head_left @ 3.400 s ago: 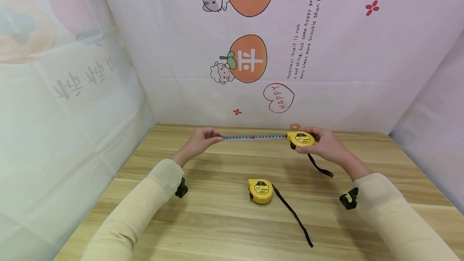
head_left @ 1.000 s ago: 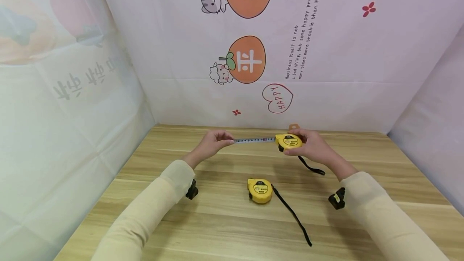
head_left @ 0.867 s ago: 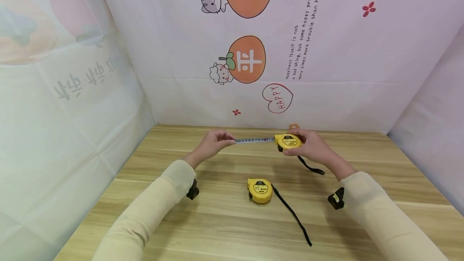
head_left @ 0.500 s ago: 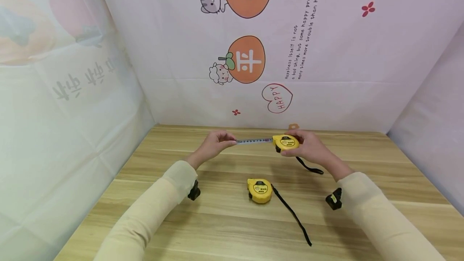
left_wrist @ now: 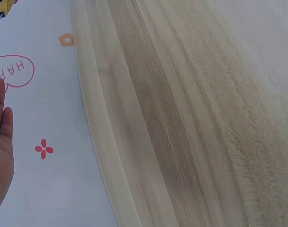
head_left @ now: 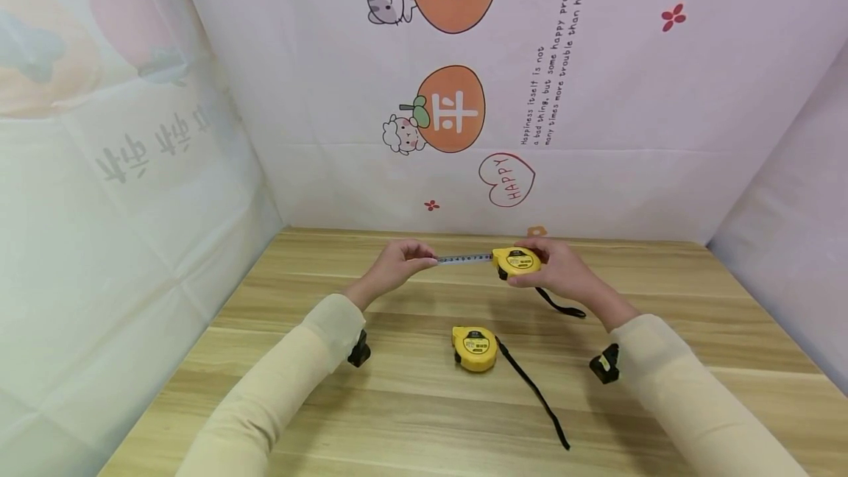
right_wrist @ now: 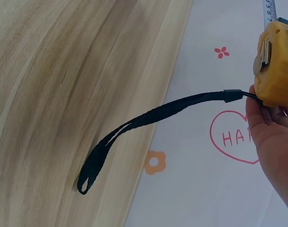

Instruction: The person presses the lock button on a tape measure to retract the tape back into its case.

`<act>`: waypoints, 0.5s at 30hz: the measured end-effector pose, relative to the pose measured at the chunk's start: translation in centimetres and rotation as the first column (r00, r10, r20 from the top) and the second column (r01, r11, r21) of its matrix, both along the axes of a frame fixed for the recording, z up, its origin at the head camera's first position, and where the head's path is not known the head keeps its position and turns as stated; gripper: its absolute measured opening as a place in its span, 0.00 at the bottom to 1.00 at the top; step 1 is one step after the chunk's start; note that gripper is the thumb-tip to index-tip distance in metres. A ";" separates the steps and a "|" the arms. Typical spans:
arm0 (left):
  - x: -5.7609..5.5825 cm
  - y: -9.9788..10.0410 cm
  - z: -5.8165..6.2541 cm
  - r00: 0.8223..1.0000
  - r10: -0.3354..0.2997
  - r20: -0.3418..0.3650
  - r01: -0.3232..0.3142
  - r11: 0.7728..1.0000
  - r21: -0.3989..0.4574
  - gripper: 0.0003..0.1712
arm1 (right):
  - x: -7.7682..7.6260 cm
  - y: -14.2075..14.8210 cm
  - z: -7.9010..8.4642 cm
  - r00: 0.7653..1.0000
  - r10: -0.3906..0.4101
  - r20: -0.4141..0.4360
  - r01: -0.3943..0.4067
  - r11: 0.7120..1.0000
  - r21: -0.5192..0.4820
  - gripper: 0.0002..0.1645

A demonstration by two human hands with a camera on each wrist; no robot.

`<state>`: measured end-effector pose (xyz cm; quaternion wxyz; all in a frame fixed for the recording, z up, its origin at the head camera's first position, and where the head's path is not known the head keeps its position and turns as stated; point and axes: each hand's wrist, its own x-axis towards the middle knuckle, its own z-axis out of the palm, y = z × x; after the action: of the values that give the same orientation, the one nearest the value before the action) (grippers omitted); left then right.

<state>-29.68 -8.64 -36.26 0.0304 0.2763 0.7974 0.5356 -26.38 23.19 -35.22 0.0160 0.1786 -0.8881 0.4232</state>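
Note:
My right hand (head_left: 559, 269) grips a yellow tape measure (head_left: 517, 261) by its case, raised above the back of the table. A short length of blade (head_left: 465, 259) runs out of it to the left. At the blade's free end, my left hand (head_left: 397, 265) pinches the tip between thumb and fingers. From the held case hangs a black wrist strap (right_wrist: 153, 113). In the left wrist view only part of the left hand (left_wrist: 1, 146) shows at the edge, and the pinched tip is out of sight.
A second yellow tape measure (head_left: 475, 349) lies on the wooden table (head_left: 397, 403), nearer to me, its black strap (head_left: 536, 392) trailing to the lower right. Behind the table's back edge hangs a printed white cloth (head_left: 344, 168), with more cloth at both sides.
The blade between my hands has become shorter. My right hand has moved left with the tape measure, and my left hand has shifted right. The tape measure on the table has stayed put.

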 end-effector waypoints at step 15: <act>-1.4 0.3 -1.7 1.000 -0.011 -0.003 0.011 1.000 0.012 0.10 | 0.2 -0.7 0.1 1.000 0.011 0.021 -0.011 1.000 -0.020 0.48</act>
<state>-31.04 -8.34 -38.00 0.0303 0.2815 0.7927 0.5399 -26.21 22.51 -35.17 0.0060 0.1786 -0.8830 0.4341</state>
